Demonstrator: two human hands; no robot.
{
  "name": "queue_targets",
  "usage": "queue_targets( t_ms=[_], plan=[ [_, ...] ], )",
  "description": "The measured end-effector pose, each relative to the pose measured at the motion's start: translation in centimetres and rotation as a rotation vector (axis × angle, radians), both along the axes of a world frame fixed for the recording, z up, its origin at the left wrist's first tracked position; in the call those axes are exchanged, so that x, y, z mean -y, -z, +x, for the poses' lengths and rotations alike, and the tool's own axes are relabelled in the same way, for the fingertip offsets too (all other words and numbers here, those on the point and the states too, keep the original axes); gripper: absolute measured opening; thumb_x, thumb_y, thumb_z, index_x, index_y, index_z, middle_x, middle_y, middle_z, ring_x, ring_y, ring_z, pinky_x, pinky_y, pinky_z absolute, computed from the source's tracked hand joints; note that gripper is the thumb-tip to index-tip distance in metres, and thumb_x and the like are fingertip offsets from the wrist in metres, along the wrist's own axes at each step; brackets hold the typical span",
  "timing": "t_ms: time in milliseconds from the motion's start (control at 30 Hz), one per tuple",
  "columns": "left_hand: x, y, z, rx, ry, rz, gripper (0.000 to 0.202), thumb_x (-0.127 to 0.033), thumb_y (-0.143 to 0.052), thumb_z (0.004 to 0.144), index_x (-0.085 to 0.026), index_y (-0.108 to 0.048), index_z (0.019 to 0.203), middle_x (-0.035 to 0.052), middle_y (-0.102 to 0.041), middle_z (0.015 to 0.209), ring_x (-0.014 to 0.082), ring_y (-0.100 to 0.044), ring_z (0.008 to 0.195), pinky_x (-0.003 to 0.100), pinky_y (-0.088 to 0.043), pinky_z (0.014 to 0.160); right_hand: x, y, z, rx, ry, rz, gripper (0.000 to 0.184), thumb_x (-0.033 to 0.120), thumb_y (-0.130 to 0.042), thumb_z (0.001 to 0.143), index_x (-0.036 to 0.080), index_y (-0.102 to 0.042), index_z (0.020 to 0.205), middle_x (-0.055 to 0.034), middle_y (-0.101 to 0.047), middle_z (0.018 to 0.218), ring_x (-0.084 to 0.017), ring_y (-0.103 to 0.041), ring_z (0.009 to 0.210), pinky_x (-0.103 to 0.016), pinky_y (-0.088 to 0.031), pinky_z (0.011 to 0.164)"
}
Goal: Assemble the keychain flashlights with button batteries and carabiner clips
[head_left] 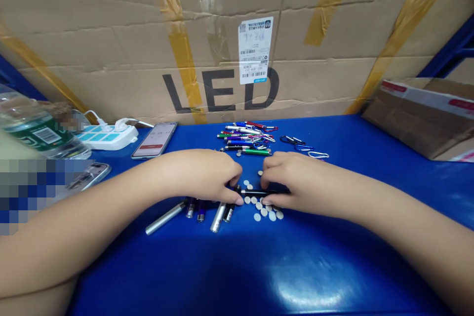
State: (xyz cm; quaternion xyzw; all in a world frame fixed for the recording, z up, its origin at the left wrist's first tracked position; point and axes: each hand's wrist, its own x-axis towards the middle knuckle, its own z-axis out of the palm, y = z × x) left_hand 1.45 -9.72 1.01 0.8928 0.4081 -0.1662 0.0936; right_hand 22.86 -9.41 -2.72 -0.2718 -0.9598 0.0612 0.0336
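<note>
A slim black penlight (255,192) lies level between my two hands, low over the blue table. My left hand (209,175) is closed, its thumb and fingers pinching at the penlight's left end; the fingertips partly hide that end. My right hand (287,177) is curled round the right end, covering it. Just below and beside the penlight are several small round button cells (272,216), some near my right thumb. Under my left hand lie several loose penlight tubes, among them a silver tube (165,218) and another silver one (217,217).
Behind my hands is a pile of coloured penlights (244,140) with clips, beside loose carabiners (296,143). At left are a phone (155,140), a power strip (111,137) and a bottle (40,128). A large carton (129,59) stands behind; an open box (418,118) is at right.
</note>
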Motion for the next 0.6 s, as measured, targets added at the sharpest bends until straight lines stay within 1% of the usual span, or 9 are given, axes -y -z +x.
queue_targets(
  t_ms=[133, 233, 300, 400, 500, 600],
  plan=[
    [0.0, 0.4, 0.3, 0.063, 0.008, 0.078, 0.031, -0.052, -0.057, 0.082, -0.022, -0.062, 0.089, 0.0019, -0.066, 0.077, 0.0163, -0.053, 0.058, 0.026, -0.032, 0.051, -0.1, 0.6, -0.4, -0.021, 0.018, 0.023, 0.011, 0.028, -0.062, 0.084, 0.02, -0.067, 0.078, -0.0037, -0.06, 0.077, -0.018, -0.057, 0.076, -0.03, -0.044, 0.069],
    [0.0, 0.8, 0.7, 0.172, 0.077, 0.136, 0.032, -0.051, -0.06, 0.081, -0.02, -0.063, 0.089, 0.0033, -0.066, 0.085, 0.0185, -0.059, 0.069, 0.027, -0.038, 0.057, -0.2, 0.7, -0.7, -0.049, 0.017, 0.07, 0.01, 0.027, -0.064, 0.082, 0.018, -0.066, 0.079, -0.0047, -0.061, 0.078, -0.018, -0.058, 0.075, -0.03, -0.044, 0.069],
    [-0.2, 1.0, 1.0, 0.233, 0.128, 0.156, 0.026, -0.044, -0.061, 0.083, -0.02, -0.065, 0.092, 0.0039, -0.067, 0.089, 0.0195, -0.061, 0.076, 0.028, -0.042, 0.064, -0.3, 0.4, -0.7, -0.104, 0.018, 0.144, 0.01, 0.027, -0.065, 0.081, 0.017, -0.067, 0.082, -0.0056, -0.062, 0.081, -0.019, -0.059, 0.077, -0.031, -0.044, 0.07],
    [-0.8, 1.3, 1.2, 0.294, 0.155, 0.169, 0.016, -0.029, -0.057, 0.088, -0.021, -0.067, 0.098, 0.0035, -0.068, 0.092, 0.0194, -0.063, 0.082, 0.028, -0.044, 0.071, -0.3, -0.1, -0.6, -0.199, 0.048, 0.248, 0.013, 0.029, -0.061, 0.085, 0.017, -0.067, 0.085, -0.007, -0.064, 0.086, -0.021, -0.059, 0.081, -0.033, -0.044, 0.073],
    [-1.7, 1.6, 1.0, 0.317, 0.119, 0.213, 0.015, -0.023, -0.054, 0.089, -0.02, -0.066, 0.098, 0.0037, -0.069, 0.093, 0.0196, -0.063, 0.082, 0.028, -0.044, 0.069, -0.5, -0.5, -0.3, -0.25, 0.127, 0.28, 0.013, 0.028, -0.058, 0.086, 0.017, -0.065, 0.089, -0.0067, -0.065, 0.088, -0.021, -0.059, 0.084, -0.032, -0.043, 0.074],
    [-2.9, 2.1, 0.5, 0.326, 0.047, 0.26, 0.017, -0.023, -0.053, 0.09, -0.018, -0.064, 0.103, 0.0048, -0.069, 0.096, 0.0202, -0.063, 0.084, 0.029, -0.044, 0.07, -0.8, -0.8, 0.3, -0.237, 0.227, 0.226, 0.014, 0.032, -0.061, 0.084, 0.018, -0.063, 0.086, -0.0044, -0.064, 0.084, -0.02, -0.058, 0.08, -0.03, -0.041, 0.067]
  ],
)
